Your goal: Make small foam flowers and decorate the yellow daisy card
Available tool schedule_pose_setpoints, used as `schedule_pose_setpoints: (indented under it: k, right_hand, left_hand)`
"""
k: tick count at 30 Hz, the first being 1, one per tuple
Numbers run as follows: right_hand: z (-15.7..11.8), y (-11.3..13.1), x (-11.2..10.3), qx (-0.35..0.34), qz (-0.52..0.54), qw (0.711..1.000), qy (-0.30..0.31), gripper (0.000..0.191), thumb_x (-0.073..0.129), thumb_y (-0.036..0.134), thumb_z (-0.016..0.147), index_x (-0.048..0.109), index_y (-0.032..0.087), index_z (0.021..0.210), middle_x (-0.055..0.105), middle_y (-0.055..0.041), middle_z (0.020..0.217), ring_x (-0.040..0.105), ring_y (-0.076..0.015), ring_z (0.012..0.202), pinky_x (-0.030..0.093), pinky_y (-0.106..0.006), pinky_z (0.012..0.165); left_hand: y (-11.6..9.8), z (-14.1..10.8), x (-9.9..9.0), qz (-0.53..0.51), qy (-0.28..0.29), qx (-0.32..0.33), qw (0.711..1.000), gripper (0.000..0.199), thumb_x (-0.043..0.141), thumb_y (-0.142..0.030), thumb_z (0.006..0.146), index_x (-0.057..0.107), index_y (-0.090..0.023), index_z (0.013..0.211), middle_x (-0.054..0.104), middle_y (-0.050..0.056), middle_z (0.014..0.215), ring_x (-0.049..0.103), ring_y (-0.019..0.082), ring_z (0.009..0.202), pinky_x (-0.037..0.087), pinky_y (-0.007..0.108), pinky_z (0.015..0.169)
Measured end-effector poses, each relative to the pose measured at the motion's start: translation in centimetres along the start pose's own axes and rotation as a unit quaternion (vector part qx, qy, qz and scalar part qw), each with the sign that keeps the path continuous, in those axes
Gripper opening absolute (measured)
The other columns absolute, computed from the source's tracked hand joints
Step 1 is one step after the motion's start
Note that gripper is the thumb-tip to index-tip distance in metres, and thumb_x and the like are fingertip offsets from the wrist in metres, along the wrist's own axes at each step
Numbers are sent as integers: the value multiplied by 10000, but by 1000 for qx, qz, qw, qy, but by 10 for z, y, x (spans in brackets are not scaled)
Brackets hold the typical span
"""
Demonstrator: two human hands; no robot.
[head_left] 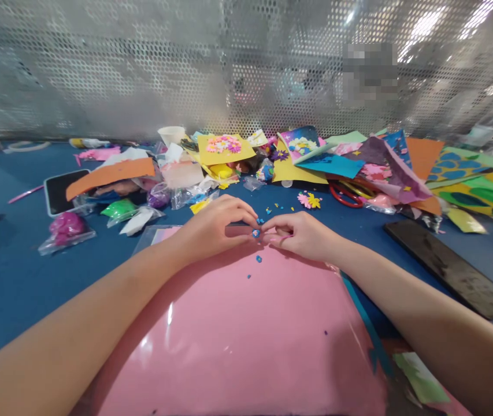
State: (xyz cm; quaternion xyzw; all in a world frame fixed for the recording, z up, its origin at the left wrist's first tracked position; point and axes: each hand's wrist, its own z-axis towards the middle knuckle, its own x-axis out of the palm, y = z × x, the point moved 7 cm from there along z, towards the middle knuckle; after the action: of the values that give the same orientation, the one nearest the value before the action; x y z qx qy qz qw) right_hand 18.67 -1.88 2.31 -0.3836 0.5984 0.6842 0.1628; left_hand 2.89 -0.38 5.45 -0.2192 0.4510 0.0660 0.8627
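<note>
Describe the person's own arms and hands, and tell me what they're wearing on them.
The left hand and right hand are bare, with no gloves. The left forearm and right forearm show no sleeves, and no watch or bracelet is visible. Both arms are smooth and slender.

One left hand, one right hand, one pink sheet, one red-handled scissors.

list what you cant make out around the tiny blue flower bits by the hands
Head view:
- tiny blue flower-shaped piece between left hand and right hand: material too small to tell
- glossy pink sheet: lower edge cut off by the frame
- multicoloured paper heap: lower sheets hidden by upper ones
</note>
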Motion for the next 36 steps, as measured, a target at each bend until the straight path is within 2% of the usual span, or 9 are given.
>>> schedule_pose_setpoints:
  k: [5, 11, 17, 19, 23, 26, 32, 34, 36]
  right_hand:
    - [0, 9, 7, -24, 168, 985, 14, 191, 642, 292, 872, 752, 170, 969, 768, -49, 867, 690, -157, 813, 524, -261, 722]
    - [-2, 12, 10, -28, 281, 959, 16, 152, 662, 318, 854, 691, 173, 820, 681, 0, 745, 612, -117, 685, 488, -254, 657]
    - [-1, 9, 10, -20, 340, 940, 9, 154, 725, 300, 813, 726, 165, 887, 713, -13, 817, 643, -112, 738, 496, -250, 692]
    - [1, 5, 2, -29, 342, 939, -24, 196, 722, 325, 828, 740, 170, 947, 644, 30, 696, 561, -77, 604, 447, -222, 591]
    - [2, -2, -28, -79, 357, 918, -153, 334, 675, 467, 865, 725, 155, 975, 329, 117, 490, 237, -50, 431, 188, -224, 427]
    - [-1, 0, -41, -123, 367, 899, -203, 368, 683, 513, 844, 701, 153, 919, 300, 117, 481, 210, -54, 438, 153, -243, 436]
    - [-2, 0, -37, -107, 329, 918, -192, 388, 658, 556, 864, 705, 176, 929, 301, 101, 501, 240, -71, 458, 201, -249, 448]
    - [-2, 0, -34, -98, 302, 931, -179, 460, 592, 611, 896, 725, 174, 936, 321, 89, 504, 254, -78, 464, 240, -251, 457]
    - [-1, 0, -32, -92, 275, 943, -163, 593, 472, 693, 929, 750, 170, 922, 431, 49, 538, 371, -93, 507, 339, -252, 507]
  left_hand:
    - [-12, 1, -5, 26, -44, 26, 998, 282, 629, -495, 967, 727, -231, 953, 732, 40, 1063, 639, 201, 1010, 463, 354, 917]
    - [-19, 1, -8, 29, -74, 54, 995, 265, 630, -475, 974, 705, -225, 1019, 733, 35, 1074, 648, 185, 1027, 476, 328, 925]
    - [-19, 1, -12, 40, -95, 81, 991, 188, 640, -399, 982, 703, -224, 1013, 733, 34, 1034, 668, 164, 981, 506, 303, 896]
    - [-18, 0, -14, 34, -102, 74, 991, 203, 653, -409, 973, 707, -217, 1009, 730, 42, 1031, 672, 165, 982, 515, 303, 900]
    - [-16, 1, -18, 22, -109, 60, 992, 183, 662, -384, 970, 717, -214, 1009, 731, 46, 1047, 676, 167, 1014, 526, 309, 931]
    - [-16, 1, -20, 15, -114, 66, 991, 164, 667, -364, 969, 737, -221, 1008, 741, 41, 1037, 686, 160, 993, 533, 299, 922]
    - [-14, 2, -20, -13, -113, 43, 993, 231, 625, -439, 986, 766, -257, 1008, 761, 46, 1051, 699, 177, 986, 539, 335, 930]
    - [-13, 2, -19, -18, -107, 26, 994, 284, 611, -502, 981, 774, -269, 989, 764, 46, 1044, 698, 183, 974, 541, 349, 920]
    - [-11, 2, -20, -19, -102, 8, 995, 325, 603, -552, 971, 776, -277, 964, 764, 42, 1032, 694, 184, 960, 537, 355, 918]
